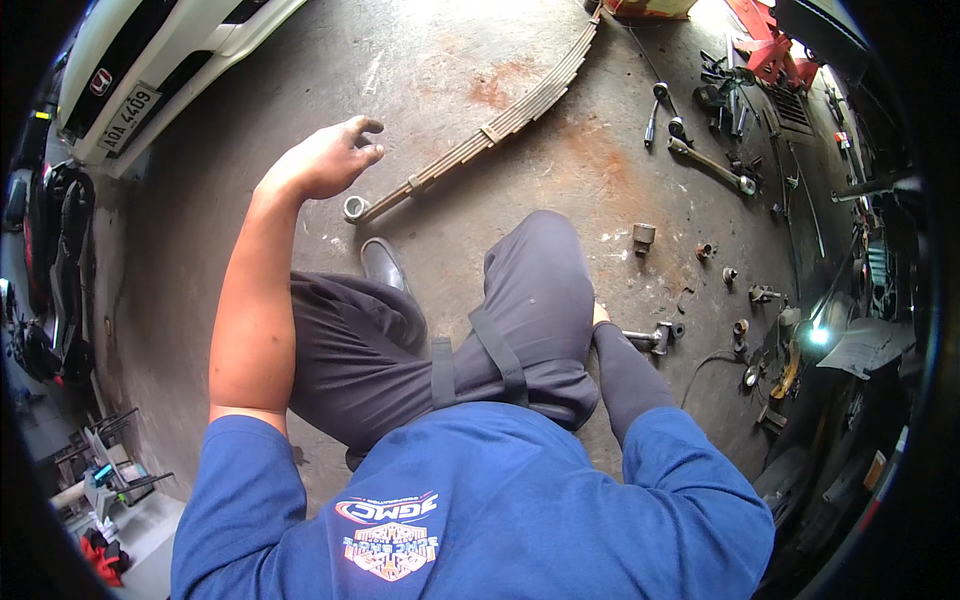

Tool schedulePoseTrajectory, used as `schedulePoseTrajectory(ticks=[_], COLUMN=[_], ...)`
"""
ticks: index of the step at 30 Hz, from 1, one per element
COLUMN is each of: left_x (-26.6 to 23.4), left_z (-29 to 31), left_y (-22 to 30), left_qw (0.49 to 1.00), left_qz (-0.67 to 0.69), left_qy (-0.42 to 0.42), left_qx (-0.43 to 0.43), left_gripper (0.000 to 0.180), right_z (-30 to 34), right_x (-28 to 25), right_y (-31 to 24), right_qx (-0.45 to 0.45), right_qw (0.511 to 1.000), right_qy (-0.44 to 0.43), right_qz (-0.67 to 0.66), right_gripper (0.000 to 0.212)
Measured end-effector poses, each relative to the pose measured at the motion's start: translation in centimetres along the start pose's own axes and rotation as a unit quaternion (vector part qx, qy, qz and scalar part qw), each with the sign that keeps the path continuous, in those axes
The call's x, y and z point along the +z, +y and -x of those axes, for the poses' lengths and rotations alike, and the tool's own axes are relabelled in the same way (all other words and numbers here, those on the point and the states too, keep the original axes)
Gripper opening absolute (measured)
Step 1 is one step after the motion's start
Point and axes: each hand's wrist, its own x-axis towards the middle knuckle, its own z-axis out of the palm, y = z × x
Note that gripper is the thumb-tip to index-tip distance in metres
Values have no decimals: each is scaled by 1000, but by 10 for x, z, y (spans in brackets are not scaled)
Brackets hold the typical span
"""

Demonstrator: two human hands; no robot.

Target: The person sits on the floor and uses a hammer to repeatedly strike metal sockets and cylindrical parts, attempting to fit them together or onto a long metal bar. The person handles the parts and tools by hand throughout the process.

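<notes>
Grubby concrete floor (420, 80) in this garage, with rusty orange smears across the middle. Far left, up top, you've got the nose of a white car (175, 60). Next along is the left hand (325, 160), bare and with nothing in it, fingers loosely bent and thumb off to the side. It's near the round end (354, 214) of the leaf spring (490, 134), and I don't see it gripping that. The spring lies on the floor, running from there up and to the right, with a dark shoe (385, 265) just below its near end. Right hand (600, 314) is well apart from the left, mostly tucked behind the right knee (545, 240), so I can't tell if it's holding anything. Nearest to it is a metal tool (661, 338) with a chunky head. Above that sits a big socket (643, 238), then a long wrench (710, 164) and some smaller sockets (706, 251). Furthest right: a red stand (768, 50) up top and a bright light (819, 336) lower down.
</notes>
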Motion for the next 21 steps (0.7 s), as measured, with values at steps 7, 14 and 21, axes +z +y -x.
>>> schedulePoseTrajectory(ticks=[7, 14, 21], left_x=[-2, 0, 0], left_z=[4, 3, 2], left_y=[3, 0, -3], left_qw=[1000, 1000, 1000], left_qz=[-1, -7, -8], left_qy=[-3, -3, -3], left_qx=[-3, -9, 5], left_gripper=[49, 49, 52], right_z=[15, 7, 15], right_x=[-15, -4, -20], right_y=[-17, -11, -33], right_qx=[4, -31, 22], right_qw=[1000, 998, 995], right_qy=[-17, 0, -44], right_qz=[21, 60, 92], right_gripper=[42, 45, 45])
